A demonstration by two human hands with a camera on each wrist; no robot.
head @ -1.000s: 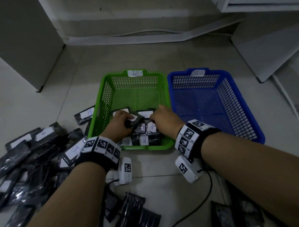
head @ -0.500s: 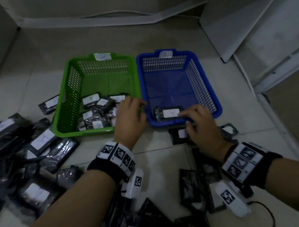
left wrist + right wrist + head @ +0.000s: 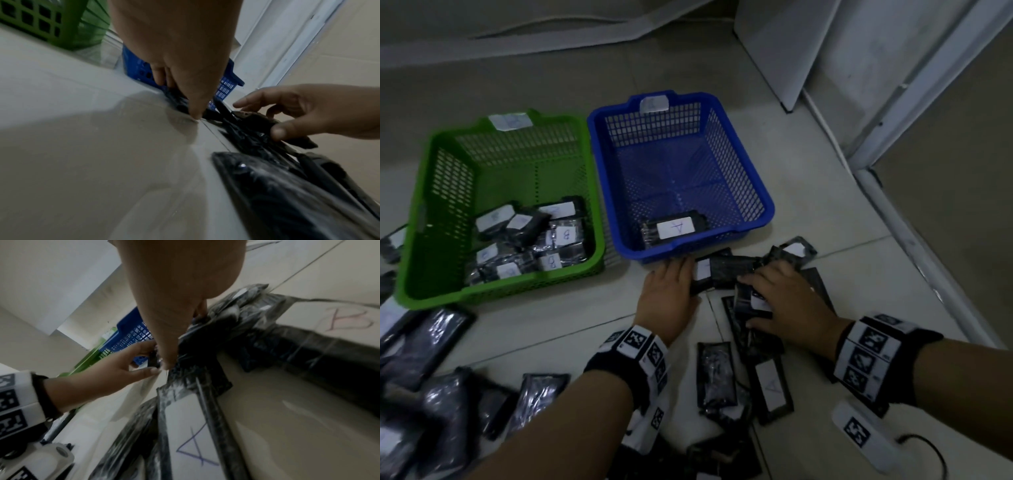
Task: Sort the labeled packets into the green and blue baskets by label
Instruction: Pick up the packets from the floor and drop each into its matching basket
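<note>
The green basket [image 3: 500,294] holds several black packets labeled B [image 3: 566,236]. To its right, the blue basket [image 3: 767,202] holds one packet labeled A [image 3: 674,228]. On the floor just in front of the blue basket, my left hand [image 3: 681,274] pinches the end of a black packet with a white label [image 3: 726,272]; its thumb tip touches the floor in the left wrist view. Close to its right, my right hand [image 3: 767,298] grips another black packet [image 3: 255,120] between thumb and fingers, over a heap of packets. That packet's label is hidden.
Loose packets lie on the floor at the left [image 3: 424,342] and near me [image 3: 715,373], one labeled A [image 3: 772,387], another labeled B [image 3: 349,319]. A white cabinet and door frame [image 3: 893,102] stand at the right. A black cable [image 3: 928,445] runs under my right wrist.
My right hand let go of the A packet, which now lies in the blue basket, and dropped onto the floor packets. My left hand moved from the baskets' front edge to a floor packet.
</note>
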